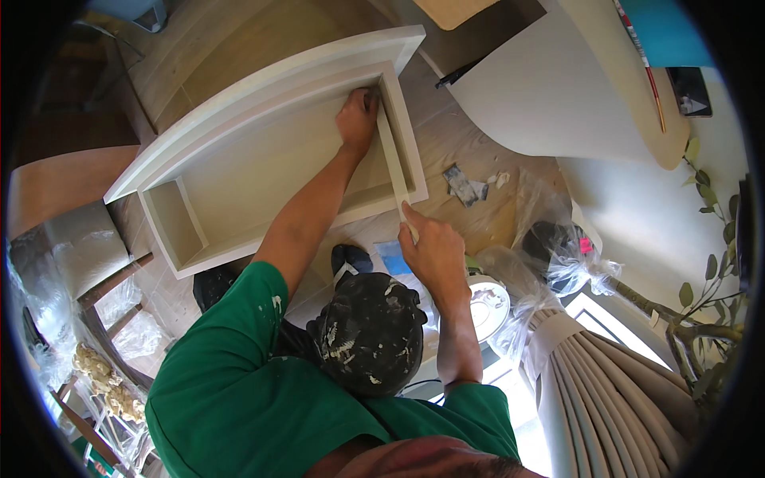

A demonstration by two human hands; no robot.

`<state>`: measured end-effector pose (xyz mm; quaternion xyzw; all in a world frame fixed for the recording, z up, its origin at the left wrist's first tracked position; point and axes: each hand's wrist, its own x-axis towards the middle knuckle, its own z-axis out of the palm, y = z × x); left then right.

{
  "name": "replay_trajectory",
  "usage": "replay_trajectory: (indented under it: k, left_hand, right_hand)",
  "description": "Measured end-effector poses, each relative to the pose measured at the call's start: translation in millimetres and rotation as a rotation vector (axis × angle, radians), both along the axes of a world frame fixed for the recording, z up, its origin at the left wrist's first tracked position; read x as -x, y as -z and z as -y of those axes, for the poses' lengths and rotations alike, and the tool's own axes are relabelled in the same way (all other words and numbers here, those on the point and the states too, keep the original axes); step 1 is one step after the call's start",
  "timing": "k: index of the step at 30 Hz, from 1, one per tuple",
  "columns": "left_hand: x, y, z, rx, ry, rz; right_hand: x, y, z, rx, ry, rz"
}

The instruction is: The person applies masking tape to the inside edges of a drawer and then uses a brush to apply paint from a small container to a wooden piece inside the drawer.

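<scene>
Left fingers (349,116): curled, hold unclear, in drawer (191,219) | right fingers (411,215): clamped on strip (392,159) | red rod (655,89): lettering unreadable

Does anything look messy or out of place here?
Yes. Crumpled scraps lie loose on the wood-look floor, near the pale open box; they look like dropped litter. A white smear also marks the green sleeve, standing out against the otherwise mostly plain cloth.

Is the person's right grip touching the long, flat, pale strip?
Touching: the head view shows the right grip closed on the near end of the strip.
</scene>
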<state>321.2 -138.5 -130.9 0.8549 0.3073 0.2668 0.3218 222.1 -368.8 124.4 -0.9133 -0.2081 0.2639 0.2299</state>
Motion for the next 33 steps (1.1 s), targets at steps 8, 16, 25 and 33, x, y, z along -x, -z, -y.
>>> replay_trajectory:
  k: [8, 16, 25, 33]
  left_hand:
    - [34, -13, -25, -0.296, 0.443, -0.061]
    - [28, -14, -30, -0.339, 0.445, -0.177]
    - [37, -18, -11, 0.188, 0.135, 0.043]
    - [29, -13, 15, 0.796, -0.096, 0.061]
  right_hand:
    - [0, 4, -2, -0.004, -0.024, 0.013]
    - [2, 7, -3, 0.012, -0.070, 0.024]
    - [2, 7, -3, 0.011, -0.087, 0.050]
    - [-1, -4, -12, 0.039, -0.048, -0.003]
